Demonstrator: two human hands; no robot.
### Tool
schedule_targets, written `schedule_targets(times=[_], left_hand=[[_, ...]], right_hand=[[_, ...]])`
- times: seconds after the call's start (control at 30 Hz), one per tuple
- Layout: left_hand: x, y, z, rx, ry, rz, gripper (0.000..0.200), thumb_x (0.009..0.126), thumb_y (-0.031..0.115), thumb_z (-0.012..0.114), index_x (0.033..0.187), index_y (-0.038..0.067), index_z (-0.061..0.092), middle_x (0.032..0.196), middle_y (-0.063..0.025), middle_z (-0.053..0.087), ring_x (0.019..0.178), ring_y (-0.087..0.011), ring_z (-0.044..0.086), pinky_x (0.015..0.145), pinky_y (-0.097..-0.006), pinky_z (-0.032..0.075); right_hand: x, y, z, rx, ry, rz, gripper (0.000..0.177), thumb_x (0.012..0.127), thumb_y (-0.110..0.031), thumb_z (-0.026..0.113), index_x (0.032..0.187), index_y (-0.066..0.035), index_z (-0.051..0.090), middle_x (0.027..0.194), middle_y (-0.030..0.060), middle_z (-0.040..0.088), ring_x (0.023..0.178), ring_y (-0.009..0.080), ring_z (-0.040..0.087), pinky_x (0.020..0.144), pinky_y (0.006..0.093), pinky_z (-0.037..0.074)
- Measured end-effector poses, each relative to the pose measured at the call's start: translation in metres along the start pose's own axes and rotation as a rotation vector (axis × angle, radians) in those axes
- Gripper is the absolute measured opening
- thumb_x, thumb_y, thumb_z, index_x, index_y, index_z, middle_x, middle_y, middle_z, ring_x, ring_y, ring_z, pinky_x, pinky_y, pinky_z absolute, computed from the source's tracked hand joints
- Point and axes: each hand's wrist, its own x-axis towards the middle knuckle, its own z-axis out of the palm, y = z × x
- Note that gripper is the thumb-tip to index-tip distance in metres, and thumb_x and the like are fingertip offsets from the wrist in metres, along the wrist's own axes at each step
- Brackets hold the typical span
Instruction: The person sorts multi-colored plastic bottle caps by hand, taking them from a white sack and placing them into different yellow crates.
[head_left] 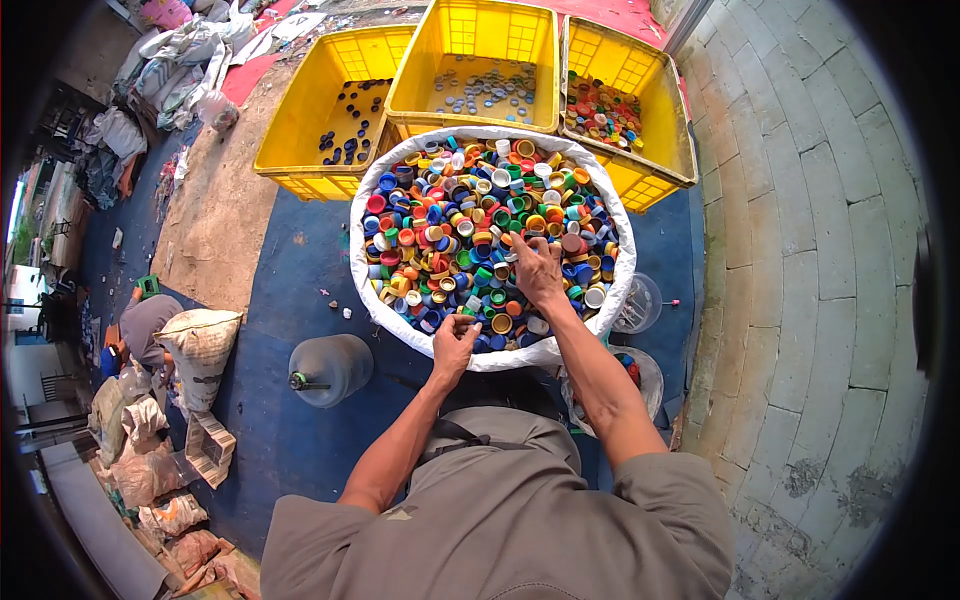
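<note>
A round white sack (623, 262) with a rolled rim stands in front of me, heaped with plastic bottle caps (470, 228) in many colours. My right hand (540, 272) is down among the caps right of the middle, its fingers bent and closed on a bottle cap that they partly hide. Over the near edge of the heap is my left hand (455, 345), fingers curled together. What they hold, if anything, is too small to make out.
Behind the sack stand three yellow crates: the left (285, 150) with dark blue caps, the middle (473, 118) with pale blue ones, the right (672, 160) with mixed, mostly red caps. A large clear bottle (335, 370) stands left, a clear tub (640, 303) right. Another person (148, 328) bends at far left.
</note>
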Motion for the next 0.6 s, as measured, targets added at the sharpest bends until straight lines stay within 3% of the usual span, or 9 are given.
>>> schedule_targets(times=[0.1, 0.2, 0.3, 0.33, 0.37, 0.47, 0.53, 0.6], left_hand=[[0.003, 0.001, -0.001, 0.004, 0.001, 0.001, 0.023, 0.083, 0.015, 0.07, 0.098, 0.0, 0.06, 0.082, -0.0042, 0.062, 0.073, -0.0102, 0.057, 0.066, -0.0239, 0.047], [0.009, 0.005, 0.001, 0.012, 0.007, 0.016, 0.024, 0.083, 0.014, 0.07, 0.099, 0.0, 0.059, 0.082, -0.0046, 0.063, 0.073, -0.0108, 0.058, 0.066, -0.0246, 0.048], [0.022, 0.013, 0.005, 0.099, 0.01, 0.105, 0.026, 0.081, 0.011, 0.07, 0.1, 0.0, 0.058, 0.083, -0.0059, 0.065, 0.075, -0.0122, 0.06, 0.067, -0.0259, 0.048], [0.027, 0.018, 0.008, 0.156, 0.016, 0.154, 0.026, 0.081, 0.011, 0.07, 0.101, 0.0, 0.058, 0.084, -0.0062, 0.066, 0.075, -0.0123, 0.061, 0.067, -0.0262, 0.048], [0.034, 0.023, 0.011, 0.212, 0.02, 0.204, 0.027, 0.08, 0.011, 0.07, 0.101, 0.0, 0.057, 0.084, -0.0065, 0.066, 0.076, -0.0124, 0.061, 0.067, -0.0264, 0.048], [0.06, 0.029, 0.022, 0.396, 0.021, 0.385, 0.031, 0.077, 0.01, 0.07, 0.104, 0.002, 0.056, 0.089, -0.0103, 0.066, 0.083, -0.0247, 0.061, 0.074, -0.0359, 0.047], [0.073, 0.042, 0.029, 0.533, 0.0, 0.505, 0.035, 0.074, 0.01, 0.07, 0.105, 0.003, 0.056, 0.096, -0.0128, 0.064, 0.09, -0.032, 0.056, 0.08, -0.0417, 0.044], [0.088, 0.045, 0.034, 0.643, -0.007, 0.599, 0.036, 0.074, 0.009, 0.069, 0.107, 0.004, 0.056, 0.096, -0.0115, 0.064, 0.091, -0.0311, 0.056, 0.081, -0.0416, 0.044]], right_hand=[[-0.002, -0.002, -0.003, 0.065, 0.011, 0.044, 0.05, 0.074, -0.005, 0.067, 0.123, -0.008, 0.055, 0.098, 0.0062, 0.066, 0.101, 0.0235, 0.053, 0.085, 0.0391, 0.033], [-0.006, -0.011, -0.017, 0.141, 0.156, 0.133, 0.047, 0.075, -0.005, 0.069, 0.121, -0.006, 0.056, 0.098, 0.0095, 0.066, 0.095, 0.0243, 0.057, 0.083, 0.0392, 0.04], [-0.023, -0.013, -0.028, 0.46, 0.19, 0.496, 0.046, 0.076, -0.003, 0.07, 0.12, -0.004, 0.055, 0.098, 0.0116, 0.066, 0.089, 0.0216, 0.062, 0.077, 0.0355, 0.049], [-0.029, -0.018, -0.035, 0.779, 0.228, 0.692, 0.044, 0.077, -0.004, 0.07, 0.119, -0.003, 0.056, 0.096, 0.0108, 0.066, 0.087, 0.0186, 0.063, 0.078, 0.0317, 0.05], [-0.042, -0.013, -0.034, 0.909, 0.251, 0.733, 0.043, 0.081, -0.003, 0.068, 0.121, 0.0, 0.053, 0.097, 0.0103, 0.065, 0.088, 0.0164, 0.064, 0.077, 0.0272, 0.052], [-0.074, -0.017, -0.049, 1.567, 0.331, 0.999, 0.042, 0.086, -0.001, 0.062, 0.125, 0.003, 0.046, 0.105, 0.0121, 0.062, 0.093, 0.018, 0.064, 0.081, 0.0294, 0.054], [-0.099, -0.018, -0.059, 1.897, 0.331, 0.987, 0.037, 0.087, -0.001, 0.061, 0.121, 0.002, 0.049, 0.108, 0.0123, 0.061, 0.096, 0.0206, 0.064, 0.084, 0.0338, 0.056], [-0.116, -0.02, -0.068, 2.108, 0.283, 0.967, 0.034, 0.085, -0.002, 0.058, 0.118, 0.0, 0.053, 0.11, 0.0133, 0.061, 0.099, 0.0229, 0.063, 0.089, 0.0369, 0.055]])
